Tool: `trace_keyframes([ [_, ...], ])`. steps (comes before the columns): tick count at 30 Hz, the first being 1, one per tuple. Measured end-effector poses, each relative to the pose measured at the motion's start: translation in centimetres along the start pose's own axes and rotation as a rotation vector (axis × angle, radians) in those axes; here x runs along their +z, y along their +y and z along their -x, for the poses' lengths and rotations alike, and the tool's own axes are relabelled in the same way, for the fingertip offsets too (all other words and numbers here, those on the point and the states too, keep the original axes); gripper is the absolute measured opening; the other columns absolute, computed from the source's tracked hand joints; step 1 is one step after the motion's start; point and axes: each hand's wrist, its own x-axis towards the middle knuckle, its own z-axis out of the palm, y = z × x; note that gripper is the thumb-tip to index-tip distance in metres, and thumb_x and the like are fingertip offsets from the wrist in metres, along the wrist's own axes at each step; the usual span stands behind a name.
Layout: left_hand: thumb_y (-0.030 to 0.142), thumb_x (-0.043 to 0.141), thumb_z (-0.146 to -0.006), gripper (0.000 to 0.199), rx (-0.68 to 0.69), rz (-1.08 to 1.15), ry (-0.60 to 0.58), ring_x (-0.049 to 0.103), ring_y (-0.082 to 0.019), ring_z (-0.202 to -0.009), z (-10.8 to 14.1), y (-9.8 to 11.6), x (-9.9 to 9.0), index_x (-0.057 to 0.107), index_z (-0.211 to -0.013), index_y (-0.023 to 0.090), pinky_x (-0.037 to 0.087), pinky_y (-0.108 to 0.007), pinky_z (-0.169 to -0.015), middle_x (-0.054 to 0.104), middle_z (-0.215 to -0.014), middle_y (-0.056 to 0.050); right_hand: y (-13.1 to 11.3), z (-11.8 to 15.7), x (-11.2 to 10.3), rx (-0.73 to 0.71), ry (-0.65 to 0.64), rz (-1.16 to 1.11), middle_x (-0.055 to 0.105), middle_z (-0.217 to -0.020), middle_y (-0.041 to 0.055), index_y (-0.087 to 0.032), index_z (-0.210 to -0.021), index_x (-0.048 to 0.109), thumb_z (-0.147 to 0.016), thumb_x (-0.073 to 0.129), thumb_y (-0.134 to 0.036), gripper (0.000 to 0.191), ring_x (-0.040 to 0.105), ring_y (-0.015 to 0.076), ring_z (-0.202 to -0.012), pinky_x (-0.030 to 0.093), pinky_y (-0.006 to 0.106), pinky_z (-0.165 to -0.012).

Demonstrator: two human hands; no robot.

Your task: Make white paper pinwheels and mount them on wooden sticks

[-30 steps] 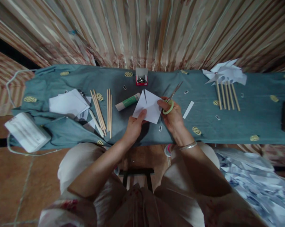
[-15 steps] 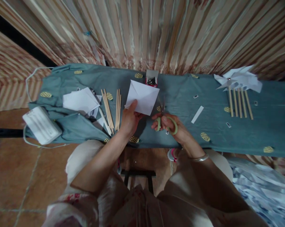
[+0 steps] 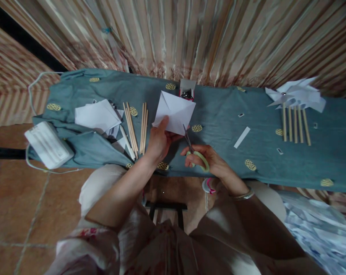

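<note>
A square sheet of white paper point(image 3: 175, 110) with diagonal creases is pinched in my left hand point(image 3: 159, 143), thumb on top and fingers beneath. My right hand point(image 3: 205, 158) grips a pair of scissors point(image 3: 189, 142) by its pale green handles. The blade tips reach the paper's lower right corner; whether they have cut into it I cannot tell. Just beyond the sheet stands a small open red-and-white box point(image 3: 187, 93) with shiny metal pieces inside. Left of my left hand lie wooden sticks point(image 3: 144, 128) in two groups.
White paper sheets point(image 3: 95, 116) and a pale pen-like stick point(image 3: 127, 143) lie at left, near a white corded box point(image 3: 49, 145). Paper pinwheels point(image 3: 299, 93) on sticks rest at far right. A paper strip point(image 3: 242, 137) lies on the green patterned cloth point(image 3: 218, 110).
The scissors have swung left and up, from beside the paper to its lower right corner. My left hand still holds the sheet, fingers now extended further under it.
</note>
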Motion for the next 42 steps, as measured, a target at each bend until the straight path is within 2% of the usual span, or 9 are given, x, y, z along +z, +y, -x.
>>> trace_keyframes([
  [6,0.049,0.064,-0.087,0.032,0.032,0.032,-0.017,0.076,-0.027,-0.09,0.03,-0.22,0.0,0.063,-0.097,0.019,0.061,-0.034,-0.071,0.077,-0.086,-0.009,-0.49,-0.2,0.16,0.004,0.016,0.005,0.062,-0.057,-0.0029,-0.02,-0.073,0.067,-0.065,0.082,-0.054,0.038,0.054,0.0105,-0.05,0.045,0.024,-0.049],
  [12,0.05,0.064,-0.086,0.033,0.025,0.019,-0.011,0.077,-0.026,-0.086,-0.05,-0.26,-0.02,0.063,-0.098,0.02,0.06,-0.033,-0.067,0.077,-0.083,-0.007,-0.53,-0.31,0.18,0.004,0.006,0.004,0.06,-0.059,-0.0028,-0.02,-0.073,0.066,-0.066,0.082,-0.053,0.037,0.056,0.0116,-0.053,0.048,0.026,-0.051],
  [22,0.051,0.06,-0.088,0.033,0.006,-0.037,-0.002,0.076,-0.025,-0.09,0.06,-0.11,0.02,0.062,-0.097,0.02,0.06,-0.033,-0.069,0.077,-0.09,-0.009,-0.01,-0.41,0.08,-0.033,0.009,-0.002,0.059,-0.057,-0.0034,-0.021,-0.071,0.067,-0.067,0.082,-0.052,0.034,0.054,0.0106,-0.051,0.048,0.025,-0.051],
  [27,0.047,0.062,-0.088,0.028,0.011,0.022,-0.015,0.077,-0.024,-0.085,-0.06,-0.19,-0.01,0.062,-0.093,0.019,0.061,-0.034,-0.071,0.076,-0.083,-0.007,0.31,-0.48,0.12,-0.004,0.035,-0.046,0.059,-0.056,-0.0044,-0.02,-0.072,0.068,-0.065,0.084,-0.048,0.033,0.053,0.0094,-0.05,0.046,0.023,-0.05],
  [37,0.042,0.064,-0.088,0.025,0.012,0.056,-0.016,0.077,-0.024,-0.085,0.05,0.01,0.03,0.06,-0.097,0.019,0.061,-0.035,-0.073,0.076,-0.086,-0.006,-0.07,-0.67,0.29,0.058,0.03,-0.129,0.06,-0.06,-0.0051,-0.02,-0.068,0.067,-0.057,0.089,-0.039,0.031,0.051,0.0074,-0.049,0.046,0.021,-0.047],
  [42,0.044,0.066,-0.086,0.029,0.008,0.057,-0.008,0.077,-0.025,-0.087,-0.01,-0.16,-0.05,0.06,-0.101,0.02,0.061,-0.035,-0.074,0.077,-0.087,-0.007,-0.24,-0.6,0.38,0.061,0.048,-0.135,0.059,-0.059,-0.0056,-0.019,-0.067,0.067,-0.053,0.091,-0.042,0.036,0.052,0.0071,-0.048,0.046,0.021,-0.046],
])
